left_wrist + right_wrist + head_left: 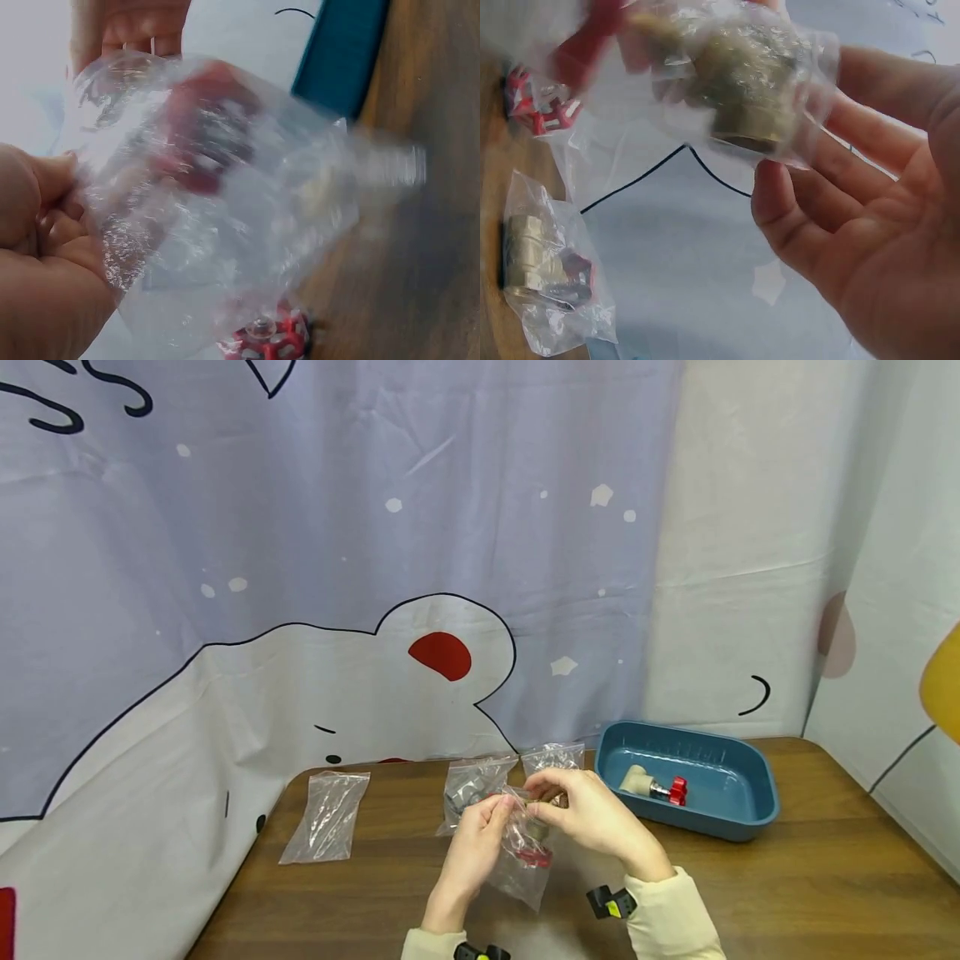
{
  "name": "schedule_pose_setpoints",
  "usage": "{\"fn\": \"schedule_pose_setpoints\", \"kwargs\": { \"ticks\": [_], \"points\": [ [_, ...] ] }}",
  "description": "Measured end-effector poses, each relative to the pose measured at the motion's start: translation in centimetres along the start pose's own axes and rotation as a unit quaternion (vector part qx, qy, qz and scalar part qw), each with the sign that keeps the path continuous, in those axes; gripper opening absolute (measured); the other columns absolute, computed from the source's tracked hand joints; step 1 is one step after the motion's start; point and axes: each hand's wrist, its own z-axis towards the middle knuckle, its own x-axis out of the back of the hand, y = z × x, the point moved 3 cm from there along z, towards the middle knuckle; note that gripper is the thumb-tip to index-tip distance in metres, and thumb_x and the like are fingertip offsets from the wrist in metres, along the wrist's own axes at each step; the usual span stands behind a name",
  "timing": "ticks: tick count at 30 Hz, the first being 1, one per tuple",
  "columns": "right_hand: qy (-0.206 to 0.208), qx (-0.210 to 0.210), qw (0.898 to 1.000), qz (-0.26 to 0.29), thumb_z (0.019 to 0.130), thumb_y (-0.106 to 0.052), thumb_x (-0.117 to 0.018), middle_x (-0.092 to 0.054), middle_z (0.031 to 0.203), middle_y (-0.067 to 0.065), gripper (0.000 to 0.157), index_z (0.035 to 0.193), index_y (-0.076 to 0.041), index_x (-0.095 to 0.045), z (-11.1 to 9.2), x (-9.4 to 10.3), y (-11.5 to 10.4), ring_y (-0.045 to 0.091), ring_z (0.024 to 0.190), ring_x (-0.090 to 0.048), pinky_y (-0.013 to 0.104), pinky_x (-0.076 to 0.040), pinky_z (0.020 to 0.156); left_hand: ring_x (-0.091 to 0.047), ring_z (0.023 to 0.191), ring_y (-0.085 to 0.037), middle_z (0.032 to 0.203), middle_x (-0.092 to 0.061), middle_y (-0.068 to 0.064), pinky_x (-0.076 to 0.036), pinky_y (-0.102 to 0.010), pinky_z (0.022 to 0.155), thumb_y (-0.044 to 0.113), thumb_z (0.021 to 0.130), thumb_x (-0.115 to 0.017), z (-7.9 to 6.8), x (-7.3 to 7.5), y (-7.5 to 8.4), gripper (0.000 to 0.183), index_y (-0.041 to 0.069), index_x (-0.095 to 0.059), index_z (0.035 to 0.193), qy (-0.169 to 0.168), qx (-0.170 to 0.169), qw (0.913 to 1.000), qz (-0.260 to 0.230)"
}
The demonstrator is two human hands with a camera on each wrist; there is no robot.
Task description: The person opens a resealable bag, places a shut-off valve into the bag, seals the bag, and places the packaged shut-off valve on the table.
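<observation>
Patterned cloth hangs behind a wooden table. Near the middle, the left hand pinches a clear bag between thumb and curled forefinger; the right hand pinches the brass valve inside. As far as the blurred plastic lets me tell, its red handle hangs toward six o'clock. From the hands, a bagged fitting lies at eleven, a flat bag at nine, a blue tray at two.

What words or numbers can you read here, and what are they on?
No whole word or number is readable.
Curtain: black squiggles at the top left, cut off by the picture's edge; maybe letters, I can't tell.
Held bag: none I can see.
Blue tray: none I can see.
</observation>
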Motion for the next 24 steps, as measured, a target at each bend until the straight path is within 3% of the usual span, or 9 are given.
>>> {"fn": "schedule_pose_setpoints", "kwargs": {
  "ticks": [4,9,12,18,24],
  "points": [
    [0.005,-0.003,1.000,0.021,0.093,-0.018,-0.068,-0.069,0.102,0.000,0.018,0.110,-0.011,-0.068,-0.4,0.9,0.5,0.013,0.089,-0.064,0.032,-0.054,0.075,-0.065,0.101,-0.019,0.106,-0.071,-0.009,-0.050,-0.030,0.089,0.024,0.104,-0.048,0.0,0.0,0.0,0.032,0.000,-0.069,0.108,0.009,0.002,1.0000,-0.002],
    [-0.089,-0.028,0.995,0.031,0.089,-0.028,-0.074,-0.068,0.095,0.001,0.036,0.115,-0.004,-0.064,-1.3,1.4,1.9,0.014,0.085,-0.064,0.029,-0.053,0.072,-0.066,0.099,-0.020,0.104,-0.072,-0.010,-0.051,-0.030,0.087,0.024,0.104,-0.047,0.0,-0.1,0.1,0.033,0.000,-0.070,0.107,0.011,-0.002,0.9999,-0.009],
    [-0.123,-0.036,0.992,0.021,0.086,-0.027,-0.076,-0.067,0.086,-0.004,0.031,0.107,-0.006,-0.066,-1.5,1.4,2.5,0.011,0.080,-0.064,0.027,-0.052,0.069,-0.066,0.097,-0.021,0.102,-0.072,-0.011,-0.052,-0.030,0.085,0.023,0.105,-0.046,0.0,0.0,0.2,0.034,-0.001,-0.069,0.107,0.017,-0.009,0.9996,-0.022],
    [-0.104,-0.019,0.994,0.036,0.090,-0.019,-0.072,-0.067,0.075,-0.001,0.007,0.088,-0.014,-0.069,-1.5,1.3,2.8,0.010,0.068,-0.063,0.026,-0.051,0.061,-0.064,0.098,-0.020,0.103,-0.070,-0.015,-0.051,-0.029,0.086,0.023,0.105,-0.044,0.0,0.0,0.2,0.038,-0.008,-0.066,0.111,0.021,0.004,0.9976,-0.065],
    [-0.059,0.009,0.998,0.009,0.092,-0.014,-0.069,-0.063,0.067,-0.004,0.011,0.082,-0.016,-0.070,-1.2,1.4,2.2,0.009,0.060,-0.059,0.025,-0.048,0.055,-0.065,0.099,-0.023,0.107,-0.069,-0.018,-0.052,-0.031,0.086,0.024,0.106,-0.043,0.1,0.1,0.1,0.041,-0.011,-0.062,0.115,0.023,0.017,0.9940,-0.106]
  ]
}}
